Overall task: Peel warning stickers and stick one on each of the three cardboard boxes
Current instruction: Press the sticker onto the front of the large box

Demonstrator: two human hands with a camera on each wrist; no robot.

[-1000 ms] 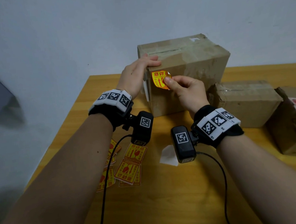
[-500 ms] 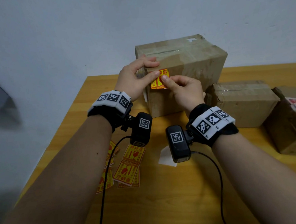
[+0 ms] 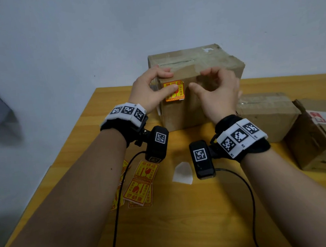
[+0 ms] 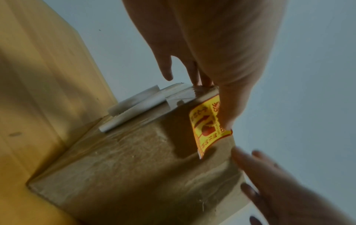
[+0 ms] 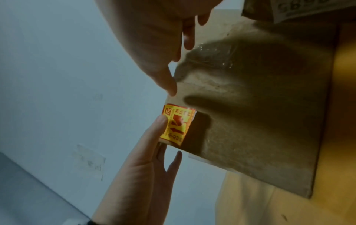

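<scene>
A large cardboard box (image 3: 206, 103) stands at the back of the wooden table. A yellow and red warning sticker (image 3: 177, 94) lies on its front face near the top left corner. My left hand (image 3: 169, 82) presses its thumb on the sticker, with the fingers resting on the box's top edge. The left wrist view shows the sticker (image 4: 207, 129) under that thumb, its lower edge still curled off the box (image 4: 134, 159). My right hand (image 3: 199, 80) hovers just right of the sticker with loosely curled fingers, holding nothing. In the right wrist view the sticker (image 5: 176, 124) sits below its thumb.
A second, lower box (image 3: 266, 113) sits right of the large one, and a third box (image 3: 322, 134) with a red and white label stands at the far right. Loose stickers (image 3: 142, 183) and a white backing paper (image 3: 183, 174) lie on the table (image 3: 187, 220) under my wrists.
My right hand has let go of the sticker and drawn off to the right. The left thumb has slid onto the sticker, which now lies on the box's front.
</scene>
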